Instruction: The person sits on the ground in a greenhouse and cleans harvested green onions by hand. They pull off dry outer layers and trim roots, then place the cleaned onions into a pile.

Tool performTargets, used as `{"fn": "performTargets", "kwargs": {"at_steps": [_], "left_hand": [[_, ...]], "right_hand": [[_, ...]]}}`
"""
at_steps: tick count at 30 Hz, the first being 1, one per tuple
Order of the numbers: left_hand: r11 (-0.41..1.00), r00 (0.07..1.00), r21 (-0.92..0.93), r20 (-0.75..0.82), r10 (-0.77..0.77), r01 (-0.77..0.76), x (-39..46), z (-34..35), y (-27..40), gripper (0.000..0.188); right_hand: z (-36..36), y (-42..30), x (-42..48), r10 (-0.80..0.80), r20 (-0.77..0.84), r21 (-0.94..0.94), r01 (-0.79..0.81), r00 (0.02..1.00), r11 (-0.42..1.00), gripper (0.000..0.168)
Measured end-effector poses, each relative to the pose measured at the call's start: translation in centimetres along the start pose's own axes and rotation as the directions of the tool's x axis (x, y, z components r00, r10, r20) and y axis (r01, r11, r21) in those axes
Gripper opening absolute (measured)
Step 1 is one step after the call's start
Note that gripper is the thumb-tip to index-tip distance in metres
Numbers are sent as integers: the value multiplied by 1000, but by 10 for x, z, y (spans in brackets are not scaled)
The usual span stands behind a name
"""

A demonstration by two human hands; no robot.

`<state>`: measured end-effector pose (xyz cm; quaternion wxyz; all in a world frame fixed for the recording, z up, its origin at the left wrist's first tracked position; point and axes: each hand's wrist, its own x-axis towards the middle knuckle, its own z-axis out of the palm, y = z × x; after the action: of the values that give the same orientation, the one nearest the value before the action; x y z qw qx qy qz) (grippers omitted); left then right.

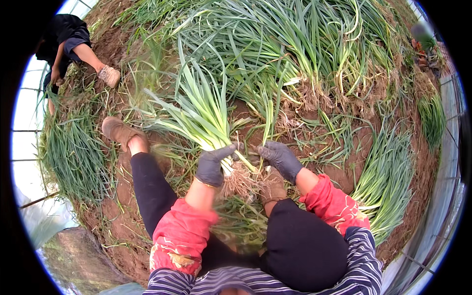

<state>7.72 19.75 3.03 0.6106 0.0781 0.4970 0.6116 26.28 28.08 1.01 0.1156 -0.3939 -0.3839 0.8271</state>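
Note:
My left hand (214, 166), in a dark glove, grips a bunch of flat-leaved allium greens (208, 123) near the pale stem bases. Its leaves fan up and to the left, while the brown stringy roots (238, 180) hang below the fist. One stem leans out of the bunch towards the right. Close beside it, my right hand (280, 158), gloved the same way, pinches a thin yellowish-green stalk (268, 123) between thumb and fingers. The fingertips of both hands are partly hidden behind the stems and roots.
A large heap of uprooted greens (295, 40) lies ahead on brown soil. Sorted piles lie at right (391, 177) and left (75, 155). Loose leaves (328, 132) litter the ground between. Another person (68, 44) is at upper left; plastic sheeting (442, 191) borders the plot.

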Motion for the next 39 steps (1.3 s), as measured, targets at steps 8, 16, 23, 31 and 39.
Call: {"fn": "performTargets", "kwargs": {"at_steps": [8, 16, 23, 31, 39], "left_hand": [[995, 994, -2, 37, 101, -101, -4, 1, 2, 45], [998, 995, -6, -78, 66, -67, -13, 16, 4, 34], [990, 986, -50, -111, 123, -129, -3, -7, 17, 38], [969, 996, -230, 13, 91, -85, -1, 1, -5, 60], [954, 988, -263, 20, 154, -144, -5, -2, 32, 57]], "right_hand": [[26, 15, 12, -83, 57, -296, 96, 995, 950, 34], [-28, 38, 0, -175, -95, -876, 1, 980, 482, 31], [-94, 33, -21, 28, -220, -964, -213, 975, -160, 34], [11, 0, -16, 5, 206, -521, 105, 979, 847, 47], [-97, -67, 82, -864, -169, -906, 271, 474, 326, 48]]}}
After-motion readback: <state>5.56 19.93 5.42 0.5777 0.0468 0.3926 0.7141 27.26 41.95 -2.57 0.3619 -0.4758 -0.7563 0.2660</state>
